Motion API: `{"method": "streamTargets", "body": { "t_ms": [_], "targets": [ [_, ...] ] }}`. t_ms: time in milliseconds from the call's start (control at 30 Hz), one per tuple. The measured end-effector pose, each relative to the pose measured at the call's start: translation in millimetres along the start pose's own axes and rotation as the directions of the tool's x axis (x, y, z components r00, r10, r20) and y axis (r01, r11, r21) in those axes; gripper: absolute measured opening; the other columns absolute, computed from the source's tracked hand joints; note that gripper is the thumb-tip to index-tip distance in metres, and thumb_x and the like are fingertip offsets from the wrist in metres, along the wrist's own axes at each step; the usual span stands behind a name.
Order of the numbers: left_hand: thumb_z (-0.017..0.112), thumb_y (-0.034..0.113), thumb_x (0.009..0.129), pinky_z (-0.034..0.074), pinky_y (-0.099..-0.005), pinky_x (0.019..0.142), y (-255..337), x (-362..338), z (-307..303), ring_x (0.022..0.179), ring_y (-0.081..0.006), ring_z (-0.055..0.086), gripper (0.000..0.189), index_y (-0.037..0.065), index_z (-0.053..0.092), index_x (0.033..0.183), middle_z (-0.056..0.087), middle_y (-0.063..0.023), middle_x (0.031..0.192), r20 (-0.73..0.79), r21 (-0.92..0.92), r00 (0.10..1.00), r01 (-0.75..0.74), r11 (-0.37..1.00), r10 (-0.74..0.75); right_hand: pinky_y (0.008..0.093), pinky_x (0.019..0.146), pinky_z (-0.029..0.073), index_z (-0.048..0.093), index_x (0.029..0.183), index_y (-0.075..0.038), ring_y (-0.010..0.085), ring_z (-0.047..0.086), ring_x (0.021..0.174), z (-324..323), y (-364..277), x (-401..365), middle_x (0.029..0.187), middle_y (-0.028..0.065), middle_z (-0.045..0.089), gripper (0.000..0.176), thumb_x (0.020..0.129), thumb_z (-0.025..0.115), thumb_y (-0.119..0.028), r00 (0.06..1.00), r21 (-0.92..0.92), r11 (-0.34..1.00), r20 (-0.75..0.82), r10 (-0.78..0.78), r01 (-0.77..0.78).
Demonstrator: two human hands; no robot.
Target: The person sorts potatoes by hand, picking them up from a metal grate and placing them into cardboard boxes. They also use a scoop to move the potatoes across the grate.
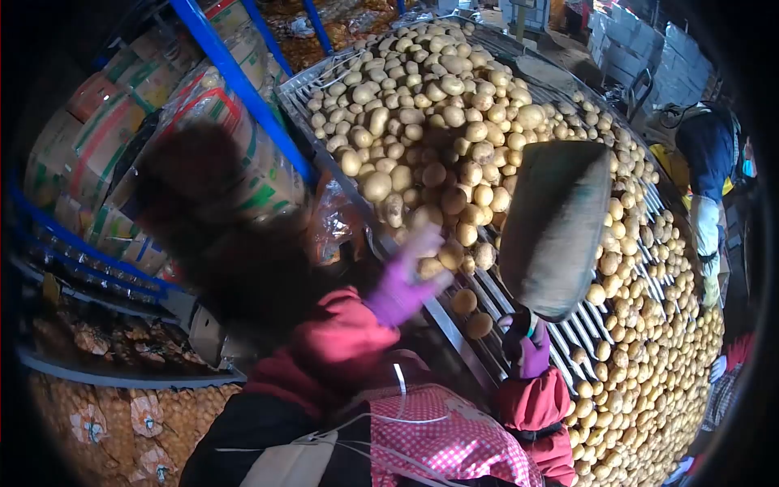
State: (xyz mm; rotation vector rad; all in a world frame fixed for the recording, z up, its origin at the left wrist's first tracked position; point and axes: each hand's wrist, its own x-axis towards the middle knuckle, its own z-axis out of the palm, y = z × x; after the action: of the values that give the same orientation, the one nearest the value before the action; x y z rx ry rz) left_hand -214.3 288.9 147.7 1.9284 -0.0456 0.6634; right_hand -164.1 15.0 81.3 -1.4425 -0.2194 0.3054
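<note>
Left hand spread near potatoes; right hand clasping scoop. Cartons: print too blurred to read.

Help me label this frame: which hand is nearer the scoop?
Right. The right hand holds the scoop at its near end; the left hand is apart from it, near the potatoes.

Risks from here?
The scoop in the right hand might bruise potatoes around it if brought down hard. The left hand, open near the metal rail, could knock potatoes over that edge. The right hand could scrape the nearby bars.
</note>
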Motion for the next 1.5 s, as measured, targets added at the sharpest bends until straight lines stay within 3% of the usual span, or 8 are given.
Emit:
{"method": "streamTargets", "body": {
  "t_ms": [200,500,633,767,900,1033,1400,1500],
  "targets": [
    [0.083,0.048,0.065,0.031,-0.0524,0.112,-125,90,-158,0.133,-0.0463,0.038,0.102,0.007,0.038,0.147,0.046,-0.0261,0.142,-0.074,0.898,0.995,0.097,0.430,-0.071,0.0236,0.042,0.035,0.053,0.127,0.005,0.0132,0.049,0.046,25,-53,1,0.073,0.0111,0.064,0.063,0.084,0.070,-0.039,0.945,0.275,0.905,0.136,0.297,-0.324],
    [0.054,0.026,0.100,0.042,-0.0350,0.104,-223,119,-248,0.130,-0.0284,0.052,0.056,0.008,0.036,0.149,0.056,-0.0197,0.136,-0.221,0.223,0.926,0.352,0.909,-0.305,0.0219,0.050,0.040,0.056,0.129,-0.001,0.0117,0.056,0.059,205,-96,108,0.081,0.0054,0.064,0.038,0.094,0.058,-0.017,0.779,-0.012,0.854,0.404,0.479,-0.520],
    [0.048,0.012,0.102,0.037,-0.0334,0.111,-214,108,-276,0.136,-0.0238,0.044,0.051,0.003,0.033,0.150,0.044,-0.0139,0.148,-0.349,-0.398,0.893,0.133,0.907,-0.284,0.0230,0.054,0.042,0.058,0.128,-0.004,0.0109,0.057,0.065,252,-50,141,0.086,0.0054,0.065,0.035,0.094,0.058,-0.015,0.859,0.072,0.926,0.406,0.312,-0.370],
    [0.045,0.020,0.104,0.028,-0.0370,0.116,-192,131,-284,0.142,-0.0270,0.036,0.054,0.001,0.027,0.152,0.039,-0.0183,0.151,-0.204,0.064,0.979,0.031,0.997,-0.017,0.0254,0.059,0.045,0.058,0.129,-0.006,0.0139,0.060,0.070,263,-37,165,0.089,0.0078,0.066,0.037,0.094,0.059,-0.018,0.907,-0.318,0.939,0.344,0.244,-0.132],
    [0.074,0.019,0.083,0.030,-0.0369,0.114,-189,163,-268,0.140,-0.0275,0.039,0.093,0.000,0.018,0.154,0.040,-0.0202,0.151,0.007,0.512,0.994,0.089,0.855,-0.107,0.0277,0.063,0.048,0.059,0.130,-0.007,0.0168,0.063,0.074,280,-32,182,0.092,0.0101,0.068,0.039,0.094,0.059,-0.021,0.865,-0.758,0.539,0.491,0.099,0.368],
    [0.088,0.026,0.065,0.035,-0.0395,0.111,-141,183,-265,0.138,-0.0323,0.042,0.121,-0.001,0.011,0.155,0.042,-0.0241,0.147,0.267,0.199,0.923,0.230,0.953,-0.278,0.0301,0.068,0.051,0.059,0.132,-0.009,0.0197,0.065,0.079,297,-16,185,0.095,0.0124,0.069,0.040,0.094,0.060,-0.023,0.765,-0.770,0.107,0.638,0.091,0.630],
    [0.091,0.051,0.055,0.036,-0.0431,0.112,-100,160,-156,0.139,-0.0406,0.038,0.135,-0.005,0.016,0.152,0.032,-0.0313,0.151,0.436,0.476,0.833,0.108,0.873,-0.341,0.0400,0.070,0.055,0.061,0.127,-0.011,0.0310,0.067,0.083,214,-14,111,0.097,0.0184,0.068,0.035,0.096,0.055,-0.026,0.899,-0.663,0.700,0.093,0.428,-0.265],
    [0.089,0.057,0.055,0.037,-0.0443,0.111,-98,136,-108,0.137,-0.0413,0.041,0.137,-0.004,0.015,0.152,0.035,-0.0319,0.149,0.466,0.431,0.835,0.073,0.899,-0.292,0.0404,0.062,0.053,0.062,0.117,-0.004,0.0307,0.069,0.071,180,-47,91,0.082,0.0150,0.070,0.031,0.094,0.060,-0.024,0.938,-0.785,0.571,-0.039,0.344,-0.242]
  ]
}}
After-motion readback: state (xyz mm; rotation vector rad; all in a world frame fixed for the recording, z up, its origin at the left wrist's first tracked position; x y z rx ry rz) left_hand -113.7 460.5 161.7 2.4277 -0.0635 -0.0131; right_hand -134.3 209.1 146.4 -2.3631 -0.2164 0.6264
